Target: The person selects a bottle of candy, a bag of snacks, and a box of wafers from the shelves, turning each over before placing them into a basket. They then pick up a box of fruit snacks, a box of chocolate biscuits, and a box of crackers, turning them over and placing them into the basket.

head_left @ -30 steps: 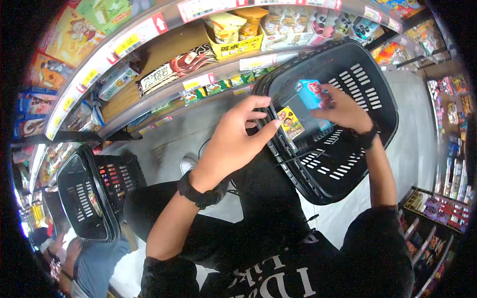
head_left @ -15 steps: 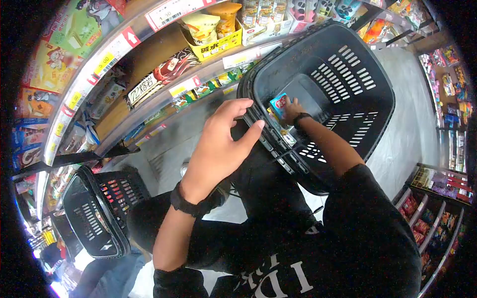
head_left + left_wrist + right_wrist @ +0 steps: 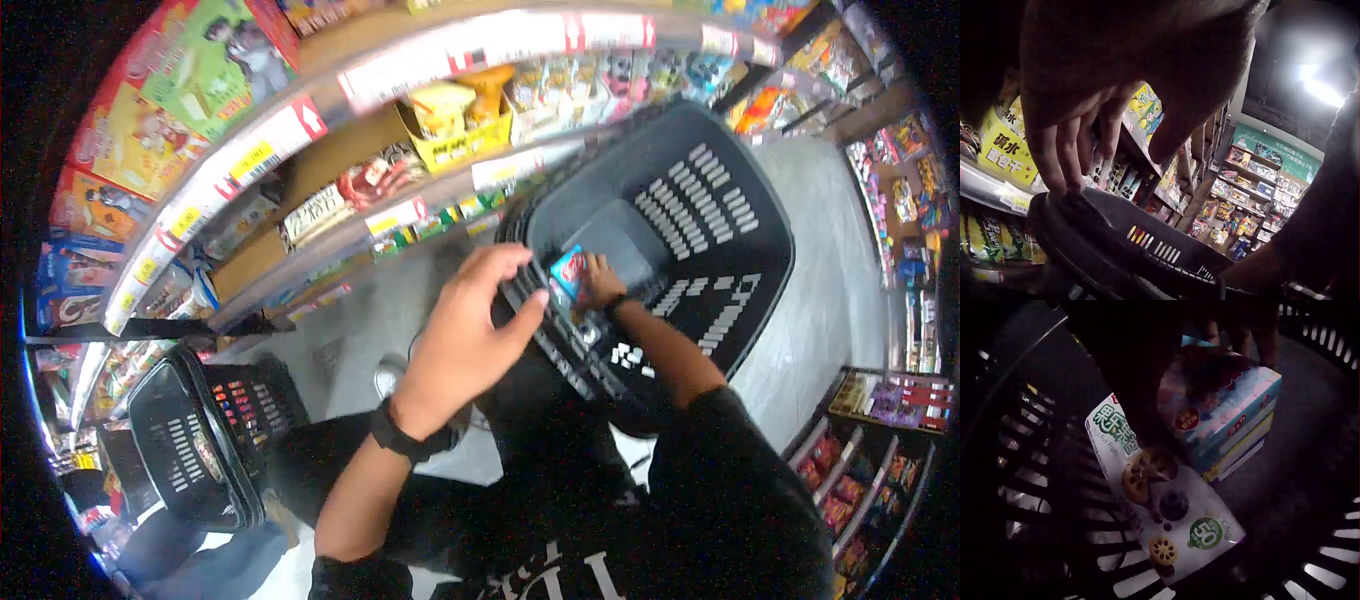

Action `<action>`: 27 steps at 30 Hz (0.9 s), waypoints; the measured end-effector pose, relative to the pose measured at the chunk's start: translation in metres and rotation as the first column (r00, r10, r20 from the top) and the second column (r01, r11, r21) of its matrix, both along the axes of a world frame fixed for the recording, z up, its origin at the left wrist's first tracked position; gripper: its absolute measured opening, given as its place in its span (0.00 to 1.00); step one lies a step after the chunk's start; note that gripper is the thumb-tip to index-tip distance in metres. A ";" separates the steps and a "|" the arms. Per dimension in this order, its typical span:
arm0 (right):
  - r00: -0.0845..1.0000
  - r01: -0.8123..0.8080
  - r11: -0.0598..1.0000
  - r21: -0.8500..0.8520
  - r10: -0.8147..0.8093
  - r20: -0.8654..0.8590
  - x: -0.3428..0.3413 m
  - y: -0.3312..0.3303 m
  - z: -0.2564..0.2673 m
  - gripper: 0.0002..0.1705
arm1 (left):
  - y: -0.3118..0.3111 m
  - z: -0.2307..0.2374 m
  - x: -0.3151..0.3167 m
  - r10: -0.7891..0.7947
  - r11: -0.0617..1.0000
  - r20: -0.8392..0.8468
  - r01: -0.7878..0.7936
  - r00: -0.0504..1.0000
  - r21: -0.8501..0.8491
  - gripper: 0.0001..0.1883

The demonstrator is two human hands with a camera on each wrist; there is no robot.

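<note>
Down inside the black basket (image 3: 765, 190), my right hand (image 3: 602, 284) holds a blue box (image 3: 569, 272) near the side closest to my left hand. In the right wrist view, the blue box (image 3: 1225, 425) lies over a yellow-edged box (image 3: 1213, 470), with fingers at its far side and the thumb side in shadow. A white biscuit packet (image 3: 1188, 528) is beside them. My left hand (image 3: 465, 335) is at the basket's rim, thumb spread apart; in the left wrist view, its fingertips (image 3: 1060, 187) rest on the rim (image 3: 1079, 228).
Snack shelves (image 3: 400, 215) run along the front and left, carrying a yellow carton (image 3: 460, 148). Another black basket (image 3: 180, 445) stands at left, near a person's legs (image 3: 200, 565). More racks (image 3: 860, 480) line the right, across a strip of floor (image 3: 825, 260).
My right hand has carried the blue box lower and leftward in the basket, over the yellow box. My left hand remains beside the rim. The head view has shifted.
</note>
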State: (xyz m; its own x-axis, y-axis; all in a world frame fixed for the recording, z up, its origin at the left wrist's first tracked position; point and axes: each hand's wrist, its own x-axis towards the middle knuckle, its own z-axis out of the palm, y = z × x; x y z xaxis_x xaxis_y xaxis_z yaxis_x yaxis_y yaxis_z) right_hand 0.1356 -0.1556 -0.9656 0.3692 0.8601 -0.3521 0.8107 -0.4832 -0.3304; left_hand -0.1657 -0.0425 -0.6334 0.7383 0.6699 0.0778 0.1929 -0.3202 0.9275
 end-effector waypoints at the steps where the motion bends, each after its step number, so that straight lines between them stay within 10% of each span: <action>1: 1.000 0.030 1.000 0.003 -0.030 -0.008 -0.004 0.000 0.004 0.68 | 0.000 -0.001 0.000 0.008 1.000 0.005 -0.008 1.000 0.007 0.21; 6: 0.997 -0.035 0.996 -0.087 0.029 -0.065 0.015 0.012 -0.027 0.63 | -0.002 0.008 0.000 -0.123 0.957 -0.131 0.152 0.984 0.248 0.21; 14: 0.967 -0.235 0.960 -0.151 0.247 0.064 0.056 0.070 0.185 0.41 | -0.006 0.011 -0.007 -0.119 0.852 -0.350 0.277 0.929 0.445 0.23; 18: 0.942 -0.138 0.972 0.190 0.069 0.330 0.041 0.080 0.354 0.27 | -0.008 0.013 -0.002 -0.108 0.858 -0.380 0.279 0.919 0.431 0.23; 20: 0.901 -0.237 0.735 0.635 -0.078 0.426 0.037 0.088 0.398 0.31 | -0.007 0.014 0.001 -0.109 0.855 -0.384 0.283 0.917 0.434 0.22; 24: 0.804 -0.485 0.330 0.810 -0.196 0.562 0.027 0.131 0.486 0.46 | -0.006 0.009 0.004 -0.119 0.846 -0.363 0.286 0.924 0.450 0.22; 27: 0.748 -0.507 0.350 0.788 -0.276 0.604 0.034 0.163 0.504 0.48 | -0.009 0.013 0.006 -0.113 0.836 -0.387 0.298 0.915 0.461 0.21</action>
State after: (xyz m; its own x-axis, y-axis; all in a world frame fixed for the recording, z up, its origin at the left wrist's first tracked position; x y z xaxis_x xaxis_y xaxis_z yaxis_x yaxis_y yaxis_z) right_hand 0.1692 0.0075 -0.4620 -0.0092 0.5144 0.8575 0.9930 -0.0966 0.0687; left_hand -0.1602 -0.0512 -0.6201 0.8964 0.4350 0.0848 0.3331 -0.7876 0.5184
